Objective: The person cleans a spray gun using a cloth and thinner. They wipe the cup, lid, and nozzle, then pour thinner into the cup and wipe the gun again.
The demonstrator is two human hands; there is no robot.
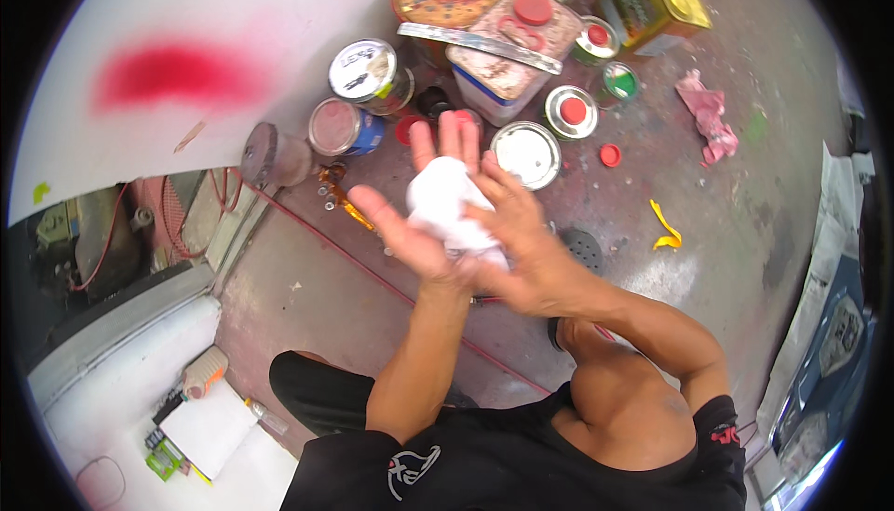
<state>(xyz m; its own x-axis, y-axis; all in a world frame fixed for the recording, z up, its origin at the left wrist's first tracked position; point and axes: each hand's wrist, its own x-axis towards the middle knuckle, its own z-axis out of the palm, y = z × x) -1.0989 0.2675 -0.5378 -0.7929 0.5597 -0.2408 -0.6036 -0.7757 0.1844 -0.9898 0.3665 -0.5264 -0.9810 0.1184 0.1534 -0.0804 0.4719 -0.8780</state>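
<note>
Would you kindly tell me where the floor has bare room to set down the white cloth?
Bare floor lies between the yellow scrap, the pink rag and the newspapers. Another free patch sits left of the red hose, beside the white panel. The tins beyond both hands are crowded.

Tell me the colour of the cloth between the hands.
White; the cloth shows best in the head view.
</note>
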